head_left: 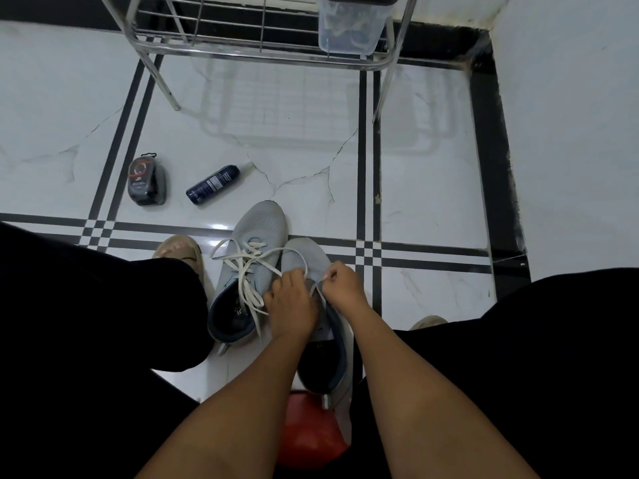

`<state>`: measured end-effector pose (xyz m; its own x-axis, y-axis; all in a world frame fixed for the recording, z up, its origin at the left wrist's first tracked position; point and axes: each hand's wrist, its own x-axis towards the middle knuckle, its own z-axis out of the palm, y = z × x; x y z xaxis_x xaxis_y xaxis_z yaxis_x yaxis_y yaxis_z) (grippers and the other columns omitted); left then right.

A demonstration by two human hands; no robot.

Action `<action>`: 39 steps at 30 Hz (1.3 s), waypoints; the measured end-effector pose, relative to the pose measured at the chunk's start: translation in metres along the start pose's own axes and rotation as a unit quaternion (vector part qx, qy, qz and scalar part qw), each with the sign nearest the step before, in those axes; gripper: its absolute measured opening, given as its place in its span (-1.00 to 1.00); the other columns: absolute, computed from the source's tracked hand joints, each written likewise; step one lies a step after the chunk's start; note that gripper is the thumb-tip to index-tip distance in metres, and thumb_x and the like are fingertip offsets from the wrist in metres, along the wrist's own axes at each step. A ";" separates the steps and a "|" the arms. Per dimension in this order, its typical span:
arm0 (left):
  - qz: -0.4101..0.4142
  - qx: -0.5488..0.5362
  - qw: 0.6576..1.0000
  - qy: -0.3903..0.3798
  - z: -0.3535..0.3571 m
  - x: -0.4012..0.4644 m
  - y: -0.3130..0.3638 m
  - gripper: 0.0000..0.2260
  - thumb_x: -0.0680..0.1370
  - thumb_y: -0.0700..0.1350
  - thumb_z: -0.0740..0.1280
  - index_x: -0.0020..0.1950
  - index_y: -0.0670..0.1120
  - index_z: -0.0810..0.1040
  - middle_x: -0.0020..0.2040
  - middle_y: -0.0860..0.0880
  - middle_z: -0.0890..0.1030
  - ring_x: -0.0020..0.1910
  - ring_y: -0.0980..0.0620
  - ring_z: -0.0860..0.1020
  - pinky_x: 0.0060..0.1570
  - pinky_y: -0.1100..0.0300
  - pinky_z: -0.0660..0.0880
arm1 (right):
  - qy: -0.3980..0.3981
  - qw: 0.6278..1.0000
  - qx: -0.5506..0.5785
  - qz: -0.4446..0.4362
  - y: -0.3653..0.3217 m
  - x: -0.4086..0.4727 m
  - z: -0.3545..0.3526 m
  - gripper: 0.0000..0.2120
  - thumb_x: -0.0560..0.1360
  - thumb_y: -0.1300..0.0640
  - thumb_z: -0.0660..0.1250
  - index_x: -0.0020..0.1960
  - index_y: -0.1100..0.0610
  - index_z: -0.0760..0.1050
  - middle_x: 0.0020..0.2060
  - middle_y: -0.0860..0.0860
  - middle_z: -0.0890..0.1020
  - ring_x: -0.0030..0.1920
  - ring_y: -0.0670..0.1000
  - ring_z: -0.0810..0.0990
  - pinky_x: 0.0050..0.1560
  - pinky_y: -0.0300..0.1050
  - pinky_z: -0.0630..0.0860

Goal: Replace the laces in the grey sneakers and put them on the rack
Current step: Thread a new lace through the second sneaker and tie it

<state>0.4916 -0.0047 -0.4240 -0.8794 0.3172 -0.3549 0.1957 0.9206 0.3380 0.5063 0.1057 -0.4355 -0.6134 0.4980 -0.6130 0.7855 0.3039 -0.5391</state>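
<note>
— How far along do the sneakers look?

— Partway, I'd judge. Both grey shoes sit on the tiled floor [432, 188] between the person's knees, not on the rack. The left sneaker [254, 236] has a white lace [247, 271] threaded across its front eyelets, but the ends lie loose over the tongue, untied. The right sneaker [307, 257] is the one in hand, and how many of its eyelets are laced I cannot tell, since both hands cover them.

— So what's left?

— Probably finishing the lacing on the right shoe, tidying or tying both, then lifting the pair onto the metal rack [262, 32] at the far side, where a clear plastic container [349, 25] already stands on the right end.

— And the hands?

— The right hand [342, 286] has its fingers curled in, pinching a lace end at the sneaker's right side. The left hand [294, 302] rests over the tongue with fingers bent down onto the lace; it seems to hold a strand, though the grip itself is hidden.

— Anything else about?

— A dark spray can [212, 184] lying on its side and a grey packaged item [147, 181], both on the floor to the far left.
</note>
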 end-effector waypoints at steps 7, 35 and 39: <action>0.030 0.075 0.996 0.039 -0.008 -0.010 -0.003 -0.64 0.52 0.01 0.30 0.27 -0.03 0.35 0.20 -0.04 0.44 0.16 -0.06 0.42 0.09 0.09 0.34 | 0.066 0.984 0.146 0.075 -0.006 -0.004 -0.015 -0.92 0.48 0.26 0.15 -0.11 0.10 0.38 -0.08 0.08 0.60 -0.09 0.07 0.58 -0.22 -0.11 0.47; -0.029 0.088 0.987 -0.133 -0.024 -0.008 -0.001 -0.66 0.63 0.06 0.14 0.16 -0.15 0.55 0.15 -0.14 0.59 0.13 -0.11 0.57 0.02 0.11 0.48 | -0.024 0.992 -0.118 0.019 0.012 -0.022 -0.014 -0.81 0.59 0.04 0.18 0.09 0.08 0.51 0.08 0.11 0.60 0.08 0.15 0.56 0.06 -0.04 0.51; -0.050 0.088 0.985 -0.136 -0.024 -0.008 -0.002 -0.71 0.64 -0.05 0.11 0.18 -0.15 0.55 0.18 -0.14 0.58 0.16 -0.12 0.56 0.04 0.11 0.47 | 0.162 0.968 0.061 0.183 0.011 -0.006 -0.054 -0.74 0.60 0.15 0.15 0.13 0.21 0.57 0.08 0.16 0.63 0.08 0.18 0.60 -0.04 -0.05 0.51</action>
<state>0.4874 -0.0148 -0.4010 -0.7533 0.2512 -0.6078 0.2081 0.9677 0.1420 0.5234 0.1502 -0.4061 -0.2224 0.7887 -0.5731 0.9176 -0.0293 -0.3964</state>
